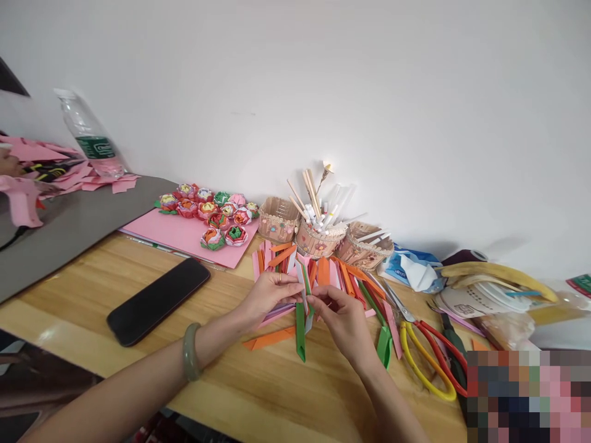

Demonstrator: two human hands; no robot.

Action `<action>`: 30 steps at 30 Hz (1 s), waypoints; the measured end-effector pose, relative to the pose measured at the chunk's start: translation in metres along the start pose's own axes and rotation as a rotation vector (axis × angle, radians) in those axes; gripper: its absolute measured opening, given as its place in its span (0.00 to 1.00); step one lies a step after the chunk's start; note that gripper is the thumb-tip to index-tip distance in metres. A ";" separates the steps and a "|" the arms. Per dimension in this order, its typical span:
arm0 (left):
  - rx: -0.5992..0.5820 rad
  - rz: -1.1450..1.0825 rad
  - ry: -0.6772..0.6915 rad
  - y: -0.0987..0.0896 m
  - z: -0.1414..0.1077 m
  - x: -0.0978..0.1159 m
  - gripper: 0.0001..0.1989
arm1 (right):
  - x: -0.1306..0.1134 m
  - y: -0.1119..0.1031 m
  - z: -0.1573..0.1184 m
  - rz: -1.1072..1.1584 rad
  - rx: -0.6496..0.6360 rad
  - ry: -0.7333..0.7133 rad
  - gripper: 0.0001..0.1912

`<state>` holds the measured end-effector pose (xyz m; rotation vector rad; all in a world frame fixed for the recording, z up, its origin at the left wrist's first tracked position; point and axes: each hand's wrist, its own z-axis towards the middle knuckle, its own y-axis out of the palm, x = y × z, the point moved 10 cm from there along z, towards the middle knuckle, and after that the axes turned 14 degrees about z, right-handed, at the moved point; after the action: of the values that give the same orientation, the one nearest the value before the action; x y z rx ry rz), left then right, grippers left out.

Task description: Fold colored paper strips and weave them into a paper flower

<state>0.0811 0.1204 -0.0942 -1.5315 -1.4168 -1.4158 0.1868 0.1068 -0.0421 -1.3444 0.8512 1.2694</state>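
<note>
Bare forearms [148, 376] led to the left hand [273, 293] and right hand [342, 312], thumbs and fingers pinching a slim, sharply creased white, green and orange-red paper bundle [302, 271] above multicoloured folded paper strips [324, 271].

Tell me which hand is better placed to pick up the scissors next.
Right, most likely. The right hand is nearer the scissors, which lie on its own side; the left hand would have to reach past it. Both hands hold folded paper, so the right should let go first.
</note>
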 end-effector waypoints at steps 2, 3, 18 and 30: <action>0.004 -0.005 -0.001 -0.001 0.000 0.000 0.12 | -0.001 0.001 0.000 -0.012 -0.018 -0.013 0.12; 0.008 -0.008 0.001 -0.001 0.000 0.001 0.12 | -0.001 0.002 0.000 -0.016 -0.028 -0.014 0.12; -0.017 0.000 -0.021 0.007 -0.010 0.010 0.08 | -0.033 0.008 -0.007 -0.189 -0.100 -0.293 0.30; -0.167 0.032 -0.116 0.021 -0.016 -0.004 0.12 | -0.018 0.025 -0.008 -0.260 -0.266 -0.308 0.57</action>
<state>0.0965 0.0997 -0.0892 -1.7587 -1.3635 -1.4784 0.1616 0.0911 -0.0313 -1.3670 0.2906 1.3685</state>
